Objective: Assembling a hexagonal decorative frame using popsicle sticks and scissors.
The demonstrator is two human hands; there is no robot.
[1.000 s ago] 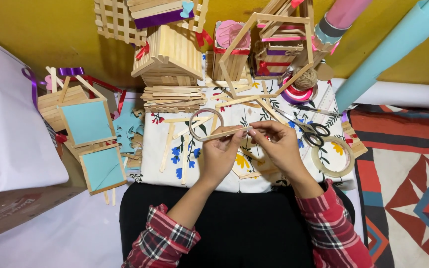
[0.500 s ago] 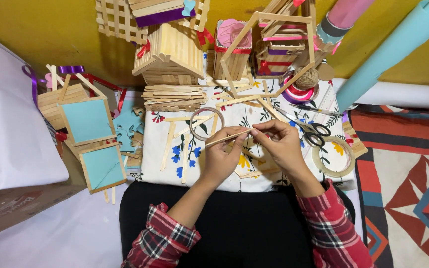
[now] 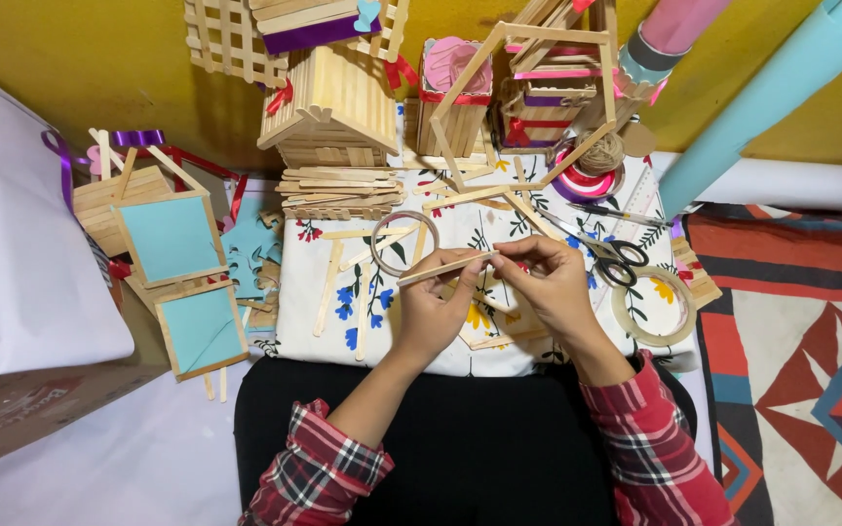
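So the person is sitting at a floral-print white cloth point(image 3: 577, 219) spread over the lap area, both hands up over the middle of it. The left hand point(image 3: 433, 314) has its fingers curled closed around one end of a thin pale wooden craft stick point(image 3: 445, 268), and the right hand point(image 3: 550, 287) pinches the other end between thumb and fingertips, so the stick is held off the cloth, slightly tilted, spanning between the two hands.

Just above the left hand there's a small roll of clear tape point(image 3: 404, 243) lying flat on the cloth, with a few loose wooden sticks point(image 3: 328, 287) beside it. Right of the right hand sit black-handled scissors point(image 3: 608, 251), and just below those a bigger roll of beige tape point(image 3: 651, 307).

Further back against the yellow wall it's a whole pile of stick builds: a little wooden stick house with a pitched roof point(image 3: 333, 107) sitting on a flat stack of sticks point(image 3: 328, 193), a hexagon frame made of sticks point(image 3: 518, 107), a ball of twine point(image 3: 600, 154). Off to the left are two stick-framed light blue panels point(image 3: 182, 282). A light blue paper roll point(image 3: 762, 97) leans in on the right, over a patterned red rug point(image 3: 801, 370).
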